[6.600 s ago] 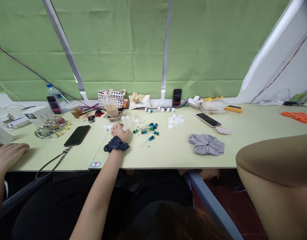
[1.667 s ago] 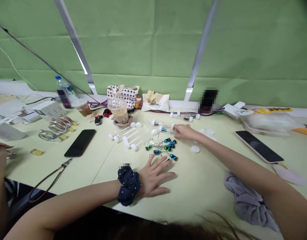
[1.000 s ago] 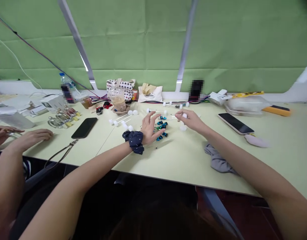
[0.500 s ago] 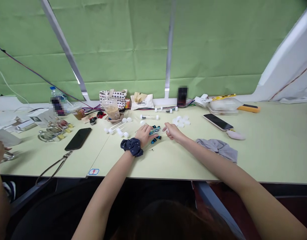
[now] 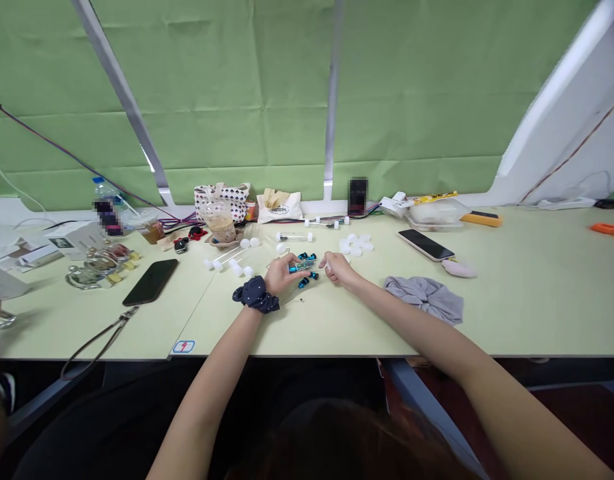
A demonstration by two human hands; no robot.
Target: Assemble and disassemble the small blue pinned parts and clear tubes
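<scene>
My left hand [image 5: 281, 274], with a dark dotted scrunchie [image 5: 257, 293] at its wrist, is closed around a clear tube [image 5: 301, 267] with something blue and metallic inside. Just to the right, my right hand [image 5: 339, 269] is closed in a pinch around a small white cap [image 5: 329, 267], mostly hidden by the fingers. The cap is close to the tube's right end, apart from it. Small blue-topped pieces [image 5: 303, 283] lie on the table beside the left hand. Behind the right hand is a group of loose white caps [image 5: 355, 244].
Capped clear tubes [image 5: 294, 237] lie behind the hands, with more capped tubes [image 5: 231, 257] to the left. A drink cup [image 5: 221, 223], a black phone [image 5: 151, 282], another phone [image 5: 425, 245] and a grey cloth scrunchie [image 5: 427, 298] are around. Part of another person's arm shows at far left.
The view has swung slightly right. The blue thing in the tube at my left hand shows more plainly now. My right hand stays near the tube's end, still pinching the white cap.
</scene>
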